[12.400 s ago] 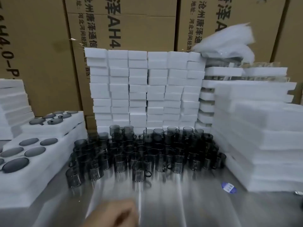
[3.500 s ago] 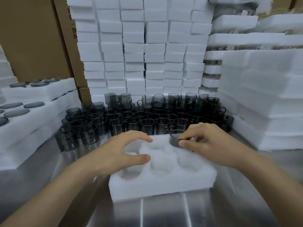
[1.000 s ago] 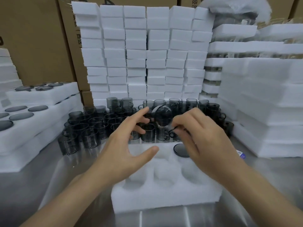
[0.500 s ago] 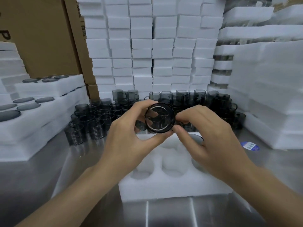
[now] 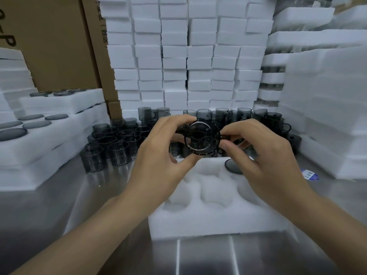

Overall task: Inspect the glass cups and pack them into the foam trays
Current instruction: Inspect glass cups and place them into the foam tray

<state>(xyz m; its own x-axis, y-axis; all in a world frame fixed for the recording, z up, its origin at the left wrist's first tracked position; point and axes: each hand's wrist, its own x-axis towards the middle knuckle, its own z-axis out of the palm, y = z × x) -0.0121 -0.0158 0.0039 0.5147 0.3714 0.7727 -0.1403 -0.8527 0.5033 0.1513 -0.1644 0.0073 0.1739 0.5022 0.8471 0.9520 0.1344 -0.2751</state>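
I hold a smoky grey glass cup [image 5: 202, 137] up on its side above the white foam tray [image 5: 214, 221], its round end facing me. My left hand [image 5: 158, 161] grips its left edge between thumb and curled fingers. My right hand [image 5: 264, 161] pinches the cup's handle side. One cup [image 5: 232, 167] sits sunk in the tray's far right pocket; the other visible pockets hold nothing. Several loose grey cups [image 5: 117, 141] crowd the steel table behind the tray.
Packed foam trays [image 5: 49, 135] are stacked at the left. Tall stacks of white foam blocks [image 5: 186, 56] and foam sheets [image 5: 327, 108] wall in the back and right. Cardboard boxes [image 5: 57, 42] stand behind. A blue sticker [image 5: 309, 174] lies on the table at the right.
After setting one cup in the tray's far right pocket, my right hand picked another from the pile. Both hands now hold it a little closer to me than half a second ago.
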